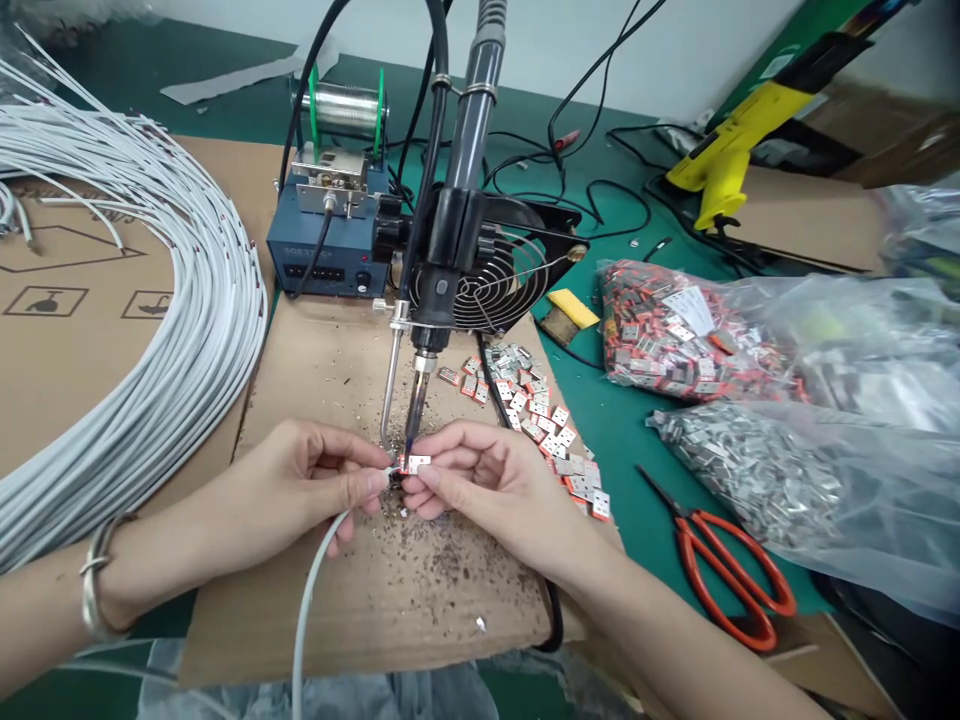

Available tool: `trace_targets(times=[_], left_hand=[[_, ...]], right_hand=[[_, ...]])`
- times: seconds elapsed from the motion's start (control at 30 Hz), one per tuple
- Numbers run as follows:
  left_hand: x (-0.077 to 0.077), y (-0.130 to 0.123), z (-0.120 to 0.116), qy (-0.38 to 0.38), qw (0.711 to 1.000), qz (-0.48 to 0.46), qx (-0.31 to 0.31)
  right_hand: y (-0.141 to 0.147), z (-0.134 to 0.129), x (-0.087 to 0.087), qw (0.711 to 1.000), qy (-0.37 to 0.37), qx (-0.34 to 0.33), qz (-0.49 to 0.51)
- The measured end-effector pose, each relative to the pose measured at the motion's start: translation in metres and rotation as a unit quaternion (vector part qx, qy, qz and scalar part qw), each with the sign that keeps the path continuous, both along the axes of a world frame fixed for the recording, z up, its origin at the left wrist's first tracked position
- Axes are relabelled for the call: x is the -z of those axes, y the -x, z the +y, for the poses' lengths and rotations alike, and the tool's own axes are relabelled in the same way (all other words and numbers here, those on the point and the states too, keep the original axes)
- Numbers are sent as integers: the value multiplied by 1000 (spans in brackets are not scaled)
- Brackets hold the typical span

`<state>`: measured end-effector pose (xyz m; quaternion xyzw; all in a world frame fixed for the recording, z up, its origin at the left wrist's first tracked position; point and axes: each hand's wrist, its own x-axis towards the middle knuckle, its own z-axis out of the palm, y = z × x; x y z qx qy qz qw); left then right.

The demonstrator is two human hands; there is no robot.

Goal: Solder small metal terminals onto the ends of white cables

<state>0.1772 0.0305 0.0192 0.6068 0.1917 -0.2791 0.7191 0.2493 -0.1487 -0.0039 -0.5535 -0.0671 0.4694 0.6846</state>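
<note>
Between thumb and fingers, my left hand (334,480) pinches a white cable (309,590) close to its end; the rest of the cable hangs down toward me. My right hand (480,475) grips a small USB connector (418,464) with a metal shell and an orange-red part. Cable end and connector meet under the tip of a mounted soldering iron (417,400). A thin metal solder feed tube (391,385) comes down beside the tip. Whether the wires touch the contacts is too small to tell.
Loose USB connectors (536,405) lie right of the iron on cardboard (337,630). A large coil of white cables (217,270) fills the left. Behind stand a blue solder feeder (322,240) and a fan (495,280). Orange-handled scissors (727,570) and bagged parts (757,470) lie right.
</note>
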Motion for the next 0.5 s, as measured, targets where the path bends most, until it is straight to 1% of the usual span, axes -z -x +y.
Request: trace_targets(times=[0.27,0.5], left_hand=[[3,2,0,11,1000,-8,-8],[2,1,-1,41,999,-13,-26]], right_hand=[[1,-2,2,1000,-11,2,-5],[1,-1,1,1000,-6,5,-11]])
